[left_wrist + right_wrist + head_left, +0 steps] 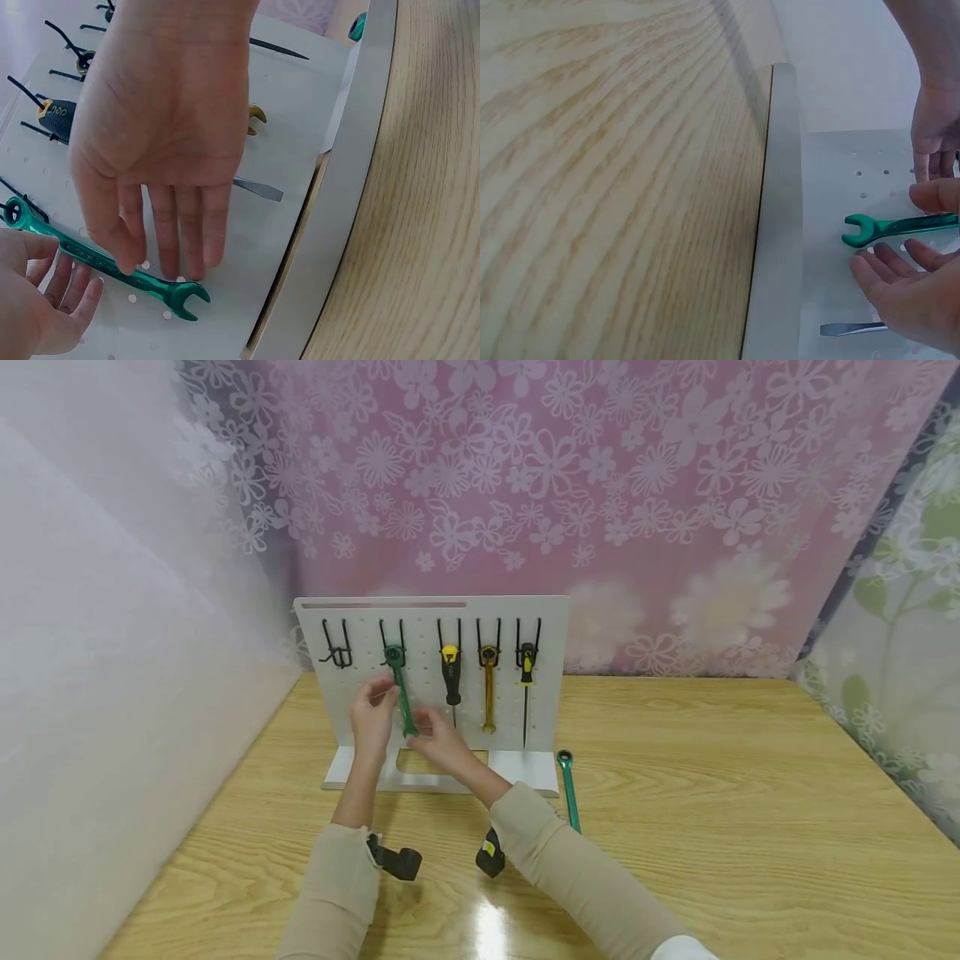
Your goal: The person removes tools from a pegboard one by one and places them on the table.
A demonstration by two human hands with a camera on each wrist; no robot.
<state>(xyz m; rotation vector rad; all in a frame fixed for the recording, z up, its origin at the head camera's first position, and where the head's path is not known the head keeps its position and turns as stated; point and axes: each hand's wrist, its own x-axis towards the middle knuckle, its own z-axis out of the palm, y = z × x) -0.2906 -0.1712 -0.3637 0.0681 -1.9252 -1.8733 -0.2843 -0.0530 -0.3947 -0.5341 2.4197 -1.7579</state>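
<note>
Hand tools on a white pegboard point(552, 627) standing toward the far left corner of the desk point(750, 777). A green wrench point(403, 697) has its ring end at the second hook from the left and slants down to the right; whether the hook bears its full weight cannot be told. The left hand point(372, 718) lies beside the shaft with fingers loosely bent, and the right hand point(437, 742) is near the forked end with fingers relaxed and spread; neither appears to grip the wrench, though light contact cannot be ruled out. To the right hang, in order, a thick-handled screwdriver point(451, 675), a gold wrench point(489, 689) and a slim screwdriver point(527, 668).

Judged as hanging work, the process is well advanced: three tools hang unaided, and the fourth seems nearly settled. Apparently left are the leftmost hook point(339, 657), without a tool, and a second green wrench point(568, 785) on the desk, just beside the pegboard's near right corner, partly hidden by a sleeve point(555, 843).
</note>
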